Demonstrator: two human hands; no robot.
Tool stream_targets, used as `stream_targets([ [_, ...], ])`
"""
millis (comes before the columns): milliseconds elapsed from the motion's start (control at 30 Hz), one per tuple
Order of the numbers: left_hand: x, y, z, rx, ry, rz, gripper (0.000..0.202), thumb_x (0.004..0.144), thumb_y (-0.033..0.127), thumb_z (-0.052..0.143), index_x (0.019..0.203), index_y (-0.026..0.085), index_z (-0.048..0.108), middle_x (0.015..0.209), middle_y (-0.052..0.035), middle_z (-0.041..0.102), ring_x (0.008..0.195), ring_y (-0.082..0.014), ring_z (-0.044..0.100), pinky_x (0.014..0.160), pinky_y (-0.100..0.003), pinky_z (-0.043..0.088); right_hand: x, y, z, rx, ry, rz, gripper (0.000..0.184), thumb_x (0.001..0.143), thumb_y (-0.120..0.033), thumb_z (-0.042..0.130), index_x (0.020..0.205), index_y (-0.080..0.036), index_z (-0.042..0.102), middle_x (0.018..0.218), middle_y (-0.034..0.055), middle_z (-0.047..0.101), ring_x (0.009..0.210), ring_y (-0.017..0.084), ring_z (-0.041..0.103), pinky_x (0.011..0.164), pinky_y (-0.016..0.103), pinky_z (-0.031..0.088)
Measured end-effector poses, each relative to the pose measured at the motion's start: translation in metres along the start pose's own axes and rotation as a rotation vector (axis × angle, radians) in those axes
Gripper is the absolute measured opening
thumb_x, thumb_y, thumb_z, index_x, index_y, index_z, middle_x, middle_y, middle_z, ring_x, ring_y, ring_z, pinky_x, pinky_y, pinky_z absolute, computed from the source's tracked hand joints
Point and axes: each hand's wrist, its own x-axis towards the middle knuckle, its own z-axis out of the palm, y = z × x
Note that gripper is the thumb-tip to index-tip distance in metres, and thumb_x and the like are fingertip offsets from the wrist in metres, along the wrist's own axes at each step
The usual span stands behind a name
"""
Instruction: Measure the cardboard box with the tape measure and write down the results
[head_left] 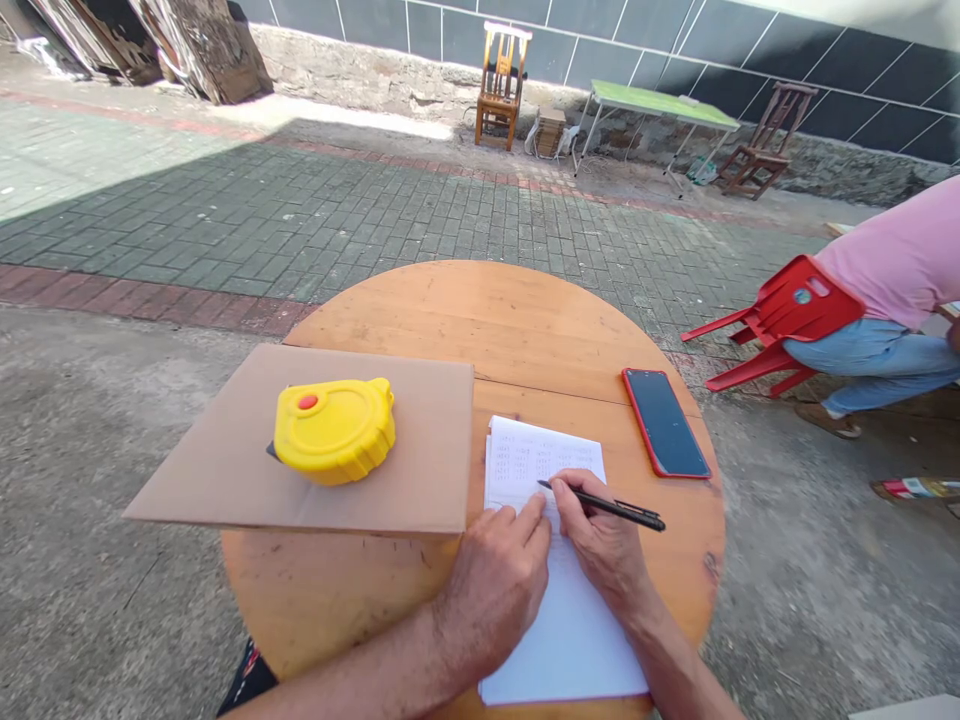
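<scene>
My right hand [600, 545] is closed around a black pen [626, 510], its tip at the handwritten rows on a white paper pad [566, 640]. The pad lies on a round wooden table, with the writing near its top. My left hand [504, 575] rests palm down on the pad's left part, fingers loosely bent and the index fingertip near the pen tip; it holds nothing visible. Left of the pad lies a flat brown cardboard piece [427, 470], and on it sits a yellow tape measure [337, 430] with a red button.
A phone [666, 423] in a red case lies at the right on the wooden table [465, 310]. Beyond, a person in pink [892, 250] sits on a red plastic chair [802, 310]. A green folding table [660, 102] and wooden chairs [501, 90] stand along the wall.
</scene>
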Motion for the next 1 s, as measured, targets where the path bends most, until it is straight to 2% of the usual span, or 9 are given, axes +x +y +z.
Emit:
stream_targets([
  [233,-0.0009,-0.0012,0.0014,0.007,0.011,0.000,0.023,0.086,0.008,0.047,0.100,0.013,0.063,0.129,-0.0099,0.062,0.084,-0.0233,0.065,0.069,-0.040,0.057,-0.0005,0.0002,0.0000,0.029,0.060,0.021,0.021,0.092,-0.034,0.051,0.081,-0.020,0.062,0.059,-0.0034,0.054,0.052,0.013,0.051,0.055,0.026,0.043],
  [400,-0.0005,-0.0015,0.0006,0.004,-0.003,-0.002,0.021,0.085,0.008,0.048,0.099,0.014,0.063,0.127,-0.0101,0.063,0.084,-0.0236,0.065,0.069,-0.041,0.057,0.0000,0.0026,0.0012,0.022,0.071,0.028,0.021,0.092,-0.034,0.051,0.081,-0.021,0.062,0.055,-0.0047,0.051,0.052,0.013,0.051,0.057,0.026,0.044],
  [1000,-0.0004,-0.0005,-0.0009,-0.025,-0.037,-0.026,0.019,0.087,0.010,0.048,0.099,0.015,0.062,0.127,-0.0090,0.063,0.088,-0.0237,0.065,0.073,-0.042,0.058,0.0003,0.0000,0.0011,-0.002,0.077,0.013,0.021,0.092,-0.035,0.051,0.081,-0.020,0.062,0.058,-0.0030,0.056,0.052,0.014,0.053,0.053,0.026,0.044],
])
